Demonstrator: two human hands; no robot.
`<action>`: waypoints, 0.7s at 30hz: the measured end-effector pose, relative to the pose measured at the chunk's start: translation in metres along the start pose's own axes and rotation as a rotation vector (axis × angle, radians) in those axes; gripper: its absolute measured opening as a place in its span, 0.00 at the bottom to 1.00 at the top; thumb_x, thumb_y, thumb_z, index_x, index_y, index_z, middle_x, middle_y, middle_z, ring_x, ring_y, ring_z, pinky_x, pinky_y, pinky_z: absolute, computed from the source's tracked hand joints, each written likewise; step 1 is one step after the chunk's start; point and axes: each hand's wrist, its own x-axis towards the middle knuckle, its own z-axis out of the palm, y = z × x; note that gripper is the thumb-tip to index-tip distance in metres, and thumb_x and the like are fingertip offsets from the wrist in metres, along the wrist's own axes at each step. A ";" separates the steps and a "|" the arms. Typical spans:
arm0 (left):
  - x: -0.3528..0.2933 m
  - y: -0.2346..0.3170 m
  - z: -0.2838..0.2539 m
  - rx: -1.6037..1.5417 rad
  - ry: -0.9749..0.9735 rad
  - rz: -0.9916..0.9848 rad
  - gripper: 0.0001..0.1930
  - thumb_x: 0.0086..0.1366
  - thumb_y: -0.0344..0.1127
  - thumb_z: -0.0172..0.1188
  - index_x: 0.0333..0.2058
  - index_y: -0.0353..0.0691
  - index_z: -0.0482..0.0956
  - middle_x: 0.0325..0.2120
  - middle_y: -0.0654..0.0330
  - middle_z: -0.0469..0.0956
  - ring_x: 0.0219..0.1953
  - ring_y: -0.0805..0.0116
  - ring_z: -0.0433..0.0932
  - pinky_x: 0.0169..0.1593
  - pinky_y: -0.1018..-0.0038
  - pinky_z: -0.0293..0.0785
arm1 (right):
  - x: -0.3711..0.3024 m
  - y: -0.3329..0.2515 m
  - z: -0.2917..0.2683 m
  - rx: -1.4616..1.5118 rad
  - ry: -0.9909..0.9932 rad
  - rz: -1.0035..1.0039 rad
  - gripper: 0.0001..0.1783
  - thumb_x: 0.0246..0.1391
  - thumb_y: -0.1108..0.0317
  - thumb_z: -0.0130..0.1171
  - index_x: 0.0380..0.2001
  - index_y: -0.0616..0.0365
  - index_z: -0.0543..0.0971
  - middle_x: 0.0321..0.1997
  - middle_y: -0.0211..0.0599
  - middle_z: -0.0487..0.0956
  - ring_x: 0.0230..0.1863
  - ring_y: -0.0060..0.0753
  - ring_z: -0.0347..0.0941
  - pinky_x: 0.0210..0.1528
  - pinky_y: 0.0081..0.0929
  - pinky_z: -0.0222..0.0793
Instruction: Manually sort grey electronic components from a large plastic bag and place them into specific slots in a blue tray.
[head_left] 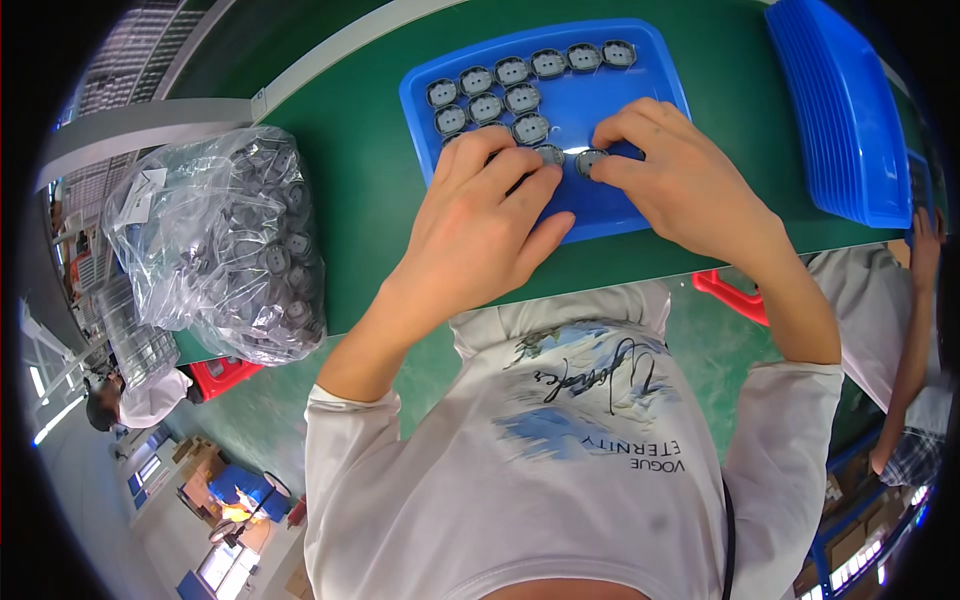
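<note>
A shallow blue tray [640,90] lies on the table in front of me. In its far and left part stand rows of small grey oval plastic parts [512,70] with dark rims. My left hand [470,215] reaches over the tray's near left side, its fingers curled down around one grey part [549,155] and its thumb held away. The fingers cover some of the parts beneath them. My right hand [680,175] pinches another grey part [591,163] between thumb and index finger, just right of the first, inside the tray.
A clear plastic bag [230,240] full of similar grey parts sits on the green table [365,190] to my left. Nested blue trays [840,110] stand at the right. Red stools [735,297] show below the table edge. Another person's arm [915,330] is at far right.
</note>
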 end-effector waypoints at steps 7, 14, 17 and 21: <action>-0.001 0.001 -0.001 0.026 -0.004 -0.024 0.18 0.51 0.37 0.71 0.39 0.32 0.84 0.40 0.55 0.79 0.49 0.53 0.72 0.54 0.58 0.69 | 0.000 0.001 -0.007 0.035 -0.059 -0.019 0.12 0.41 0.77 0.62 0.34 0.58 0.82 0.45 0.36 0.76 0.49 0.42 0.71 0.50 0.35 0.71; -0.002 0.002 -0.002 0.034 -0.001 -0.030 0.18 0.51 0.37 0.71 0.38 0.34 0.84 0.40 0.55 0.79 0.49 0.52 0.71 0.54 0.58 0.69 | 0.006 -0.005 -0.003 0.118 -0.086 -0.069 0.10 0.41 0.76 0.63 0.32 0.59 0.83 0.42 0.36 0.76 0.48 0.42 0.71 0.49 0.35 0.70; -0.004 0.000 -0.004 0.004 0.037 -0.036 0.18 0.51 0.35 0.72 0.41 0.36 0.84 0.41 0.58 0.79 0.48 0.54 0.71 0.51 0.61 0.72 | 0.010 -0.006 -0.002 0.103 -0.087 -0.099 0.09 0.43 0.75 0.62 0.32 0.59 0.83 0.42 0.36 0.76 0.48 0.42 0.71 0.48 0.35 0.70; -0.016 -0.012 -0.011 0.026 0.227 -0.121 0.14 0.50 0.32 0.72 0.38 0.38 0.85 0.38 0.59 0.79 0.46 0.55 0.72 0.48 0.63 0.71 | 0.013 -0.007 -0.002 0.083 -0.097 -0.103 0.08 0.46 0.73 0.61 0.32 0.59 0.83 0.41 0.35 0.76 0.47 0.41 0.71 0.48 0.34 0.70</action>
